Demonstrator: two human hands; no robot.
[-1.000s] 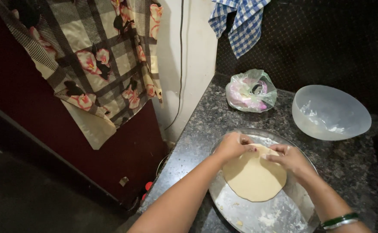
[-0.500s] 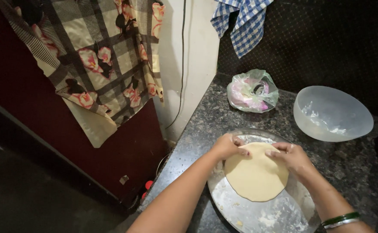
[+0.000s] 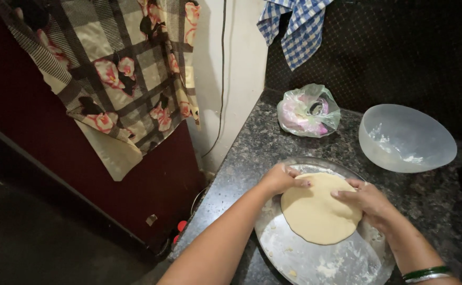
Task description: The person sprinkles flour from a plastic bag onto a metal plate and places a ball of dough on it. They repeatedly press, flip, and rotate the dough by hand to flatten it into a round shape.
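Note:
A flat round disc of pale dough (image 3: 317, 216) lies in a floury round steel tray (image 3: 299, 261) on a dark speckled stone counter. My left hand (image 3: 279, 178) grips the disc's far left edge with curled fingers. My right hand (image 3: 367, 202) presses on its right edge, fingers bent over the dough. A green and silver bangle (image 3: 425, 274) sits on my right wrist.
A translucent plastic bowl (image 3: 406, 138) with flour traces stands at the back right. A knotted plastic bag (image 3: 308, 111) lies by the wall. A blue checked cloth (image 3: 295, 27) hangs above it. The counter's left edge (image 3: 218, 179) drops beside a flowered checked cloth (image 3: 116, 79).
Both hands have shifted slightly around the rim of the dough disc, which has turned a little on the tray. The view has barely moved.

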